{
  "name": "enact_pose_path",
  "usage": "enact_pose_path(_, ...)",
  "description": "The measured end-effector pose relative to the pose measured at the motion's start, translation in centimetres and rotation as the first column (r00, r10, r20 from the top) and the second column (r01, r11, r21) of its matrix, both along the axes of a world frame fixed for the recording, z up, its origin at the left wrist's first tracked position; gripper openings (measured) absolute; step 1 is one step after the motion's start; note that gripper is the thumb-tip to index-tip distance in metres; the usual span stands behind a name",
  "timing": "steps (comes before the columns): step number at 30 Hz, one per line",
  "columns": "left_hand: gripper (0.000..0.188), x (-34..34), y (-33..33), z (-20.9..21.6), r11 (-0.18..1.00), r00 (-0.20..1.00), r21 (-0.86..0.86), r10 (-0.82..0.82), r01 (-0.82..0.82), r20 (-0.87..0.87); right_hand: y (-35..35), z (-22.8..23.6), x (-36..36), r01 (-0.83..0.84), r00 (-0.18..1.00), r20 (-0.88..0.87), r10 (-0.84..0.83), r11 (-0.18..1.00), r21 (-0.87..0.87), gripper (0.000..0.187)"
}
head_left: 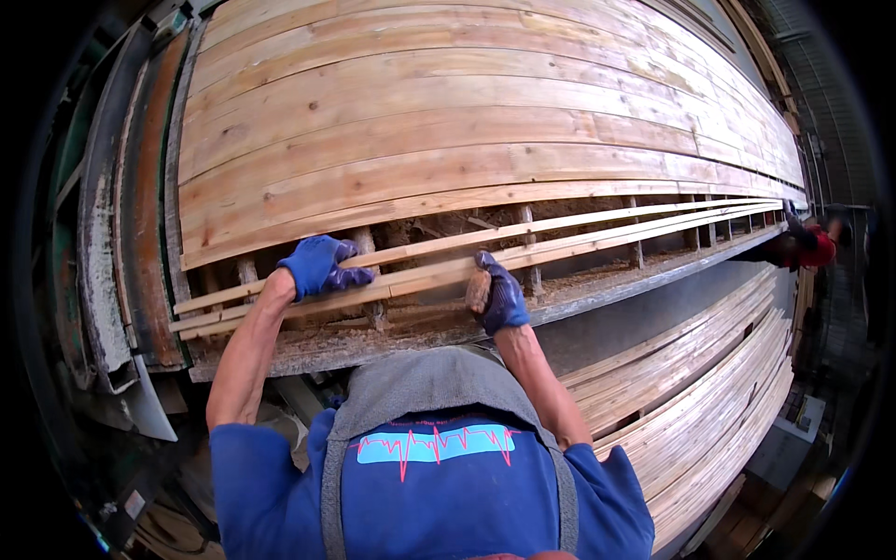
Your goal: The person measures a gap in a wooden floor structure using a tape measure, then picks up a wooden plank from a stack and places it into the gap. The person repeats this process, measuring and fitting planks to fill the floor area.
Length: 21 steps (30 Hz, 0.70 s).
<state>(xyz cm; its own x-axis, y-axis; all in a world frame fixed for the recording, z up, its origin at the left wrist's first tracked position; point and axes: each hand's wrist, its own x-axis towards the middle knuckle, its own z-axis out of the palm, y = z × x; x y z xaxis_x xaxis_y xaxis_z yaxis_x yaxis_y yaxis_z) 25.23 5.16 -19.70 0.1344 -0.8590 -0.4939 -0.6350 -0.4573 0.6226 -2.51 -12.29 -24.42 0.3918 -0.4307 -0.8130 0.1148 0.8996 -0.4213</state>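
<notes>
Long thin wooden strips run lengthwise along the near side of a slatted frame. My left hand, in a blue glove, is closed over the strips near their left end. To the right, my right hand, also gloved in blue, is closed round a small brown piece that looks like a wooden block. Its index finger reaches the edge of the strips. Beyond the strips lies a wide layer of pale knotty boards, side by side.
A co-worker in a red sleeve is at the far right end, near the strips' ends. Stacked boards lie lower right. Metal rails stand along the left. Wood debris fills gaps between the frame's crosspieces.
</notes>
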Motion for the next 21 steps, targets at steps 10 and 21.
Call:
enact_pose_path(10,0.040,-1.2,0.3,-2.9,0.964,0.964,-0.264,0.040,0.032,0.263,0.0,-0.6,-0.9,-0.085,0.992,0.079,0.096,0.987,-0.137,0.021)
enact_pose_path(21,0.040,0.4,-0.7,-3.4,0.953,0.990,-0.277,0.134,-0.120,0.032,1.2,2.9,1.2,0.004,0.976,-0.213,-0.044,0.983,-0.182,0.029)
